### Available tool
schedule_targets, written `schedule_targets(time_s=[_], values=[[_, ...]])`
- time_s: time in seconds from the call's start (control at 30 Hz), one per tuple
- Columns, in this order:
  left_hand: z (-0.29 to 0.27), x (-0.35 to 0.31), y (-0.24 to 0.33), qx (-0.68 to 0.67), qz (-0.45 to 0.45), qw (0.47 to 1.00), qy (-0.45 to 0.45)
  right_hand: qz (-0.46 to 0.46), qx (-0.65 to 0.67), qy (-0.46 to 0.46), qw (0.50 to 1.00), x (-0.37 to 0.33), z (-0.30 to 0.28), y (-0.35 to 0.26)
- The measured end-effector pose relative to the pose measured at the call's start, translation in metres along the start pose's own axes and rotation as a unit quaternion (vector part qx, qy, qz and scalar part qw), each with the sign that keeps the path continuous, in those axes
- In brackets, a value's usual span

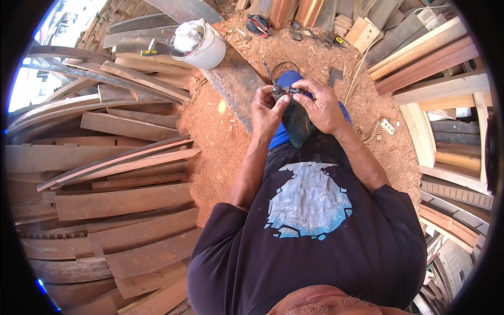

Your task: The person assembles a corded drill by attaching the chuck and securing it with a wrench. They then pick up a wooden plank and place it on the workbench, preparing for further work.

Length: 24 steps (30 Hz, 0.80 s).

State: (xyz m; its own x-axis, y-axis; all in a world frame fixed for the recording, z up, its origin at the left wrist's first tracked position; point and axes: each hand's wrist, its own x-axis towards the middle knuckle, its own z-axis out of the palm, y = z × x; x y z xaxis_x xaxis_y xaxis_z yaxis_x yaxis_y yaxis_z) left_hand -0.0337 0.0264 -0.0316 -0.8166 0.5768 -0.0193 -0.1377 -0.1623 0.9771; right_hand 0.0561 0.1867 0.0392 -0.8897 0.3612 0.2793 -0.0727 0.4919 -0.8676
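A dark teal power drill (pixel 298 126) rests in my lap, its chuck facing away from me. From the chuck a thin drill bit (pixel 267 69) sticks out toward the far side. My left hand (pixel 268 110) is closed around the chuck, thumb on its near side. My right hand (pixel 323 107) pinches a small dark chuck key (pixel 295 90) against the chuck's right side. Fingers cover part of the chuck, so I cannot tell how the key sits in it.
A white bucket (pixel 210 50) stands on a worn plank (pixel 233 84) ahead left. Stacked boards (pixel 126 202) line the left, and wooden frames (pixel 420 134) the right. Sawdust (pixel 210 168) covers the floor. A power strip (pixel 387 126) lies to the right, a coiled cable (pixel 259 25) farther off.
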Motion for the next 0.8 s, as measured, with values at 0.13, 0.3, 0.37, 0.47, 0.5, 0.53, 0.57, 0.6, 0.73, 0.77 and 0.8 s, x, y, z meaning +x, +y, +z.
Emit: schedule_targets(time_s=[0.13,0.3,0.37,0.47,0.5,0.53,0.57,0.6,0.73,0.77,0.8], values=[[-0.003,0.002,-0.001,-0.103,-0.043,0.993,0.033,-0.023,0.000,0.000,1.000,-0.001,0.006,-0.001],[-0.008,0.003,0.001,-0.119,-0.050,0.992,0.003,-0.109,-0.064,0.028,0.992,0.002,0.011,0.001],[-0.009,0.002,0.000,-0.119,-0.052,0.991,0.010,-0.150,-0.093,0.029,0.984,0.005,0.009,-0.003],[-0.011,0.002,-0.003,-0.130,-0.052,0.990,0.013,-0.184,-0.107,0.009,0.977,0.007,0.004,-0.005],[-0.011,0.002,-0.002,-0.127,-0.051,0.991,0.009,-0.184,-0.106,-0.001,0.977,0.009,0.002,-0.003],[-0.011,0.002,-0.002,-0.123,-0.050,0.991,0.006,-0.185,-0.104,-0.011,0.977,0.010,0.000,-0.001],[-0.012,0.001,-0.001,-0.118,-0.049,0.992,0.003,-0.188,-0.100,-0.017,0.977,0.011,-0.001,0.001],[-0.012,0.001,-0.002,-0.106,-0.048,0.993,0.001,-0.192,-0.095,-0.024,0.977,0.012,-0.003,0.003],[-0.015,0.003,-0.006,-0.054,-0.039,0.998,-0.004,-0.217,-0.082,-0.050,0.971,0.016,-0.007,0.011],[-0.013,0.003,-0.001,-0.041,-0.037,0.998,-0.004,-0.196,-0.078,-0.051,0.976,0.016,-0.007,0.011],[-0.009,0.002,0.004,-0.031,-0.028,0.999,0.004,-0.175,-0.073,-0.052,0.980,0.016,-0.006,0.010]])
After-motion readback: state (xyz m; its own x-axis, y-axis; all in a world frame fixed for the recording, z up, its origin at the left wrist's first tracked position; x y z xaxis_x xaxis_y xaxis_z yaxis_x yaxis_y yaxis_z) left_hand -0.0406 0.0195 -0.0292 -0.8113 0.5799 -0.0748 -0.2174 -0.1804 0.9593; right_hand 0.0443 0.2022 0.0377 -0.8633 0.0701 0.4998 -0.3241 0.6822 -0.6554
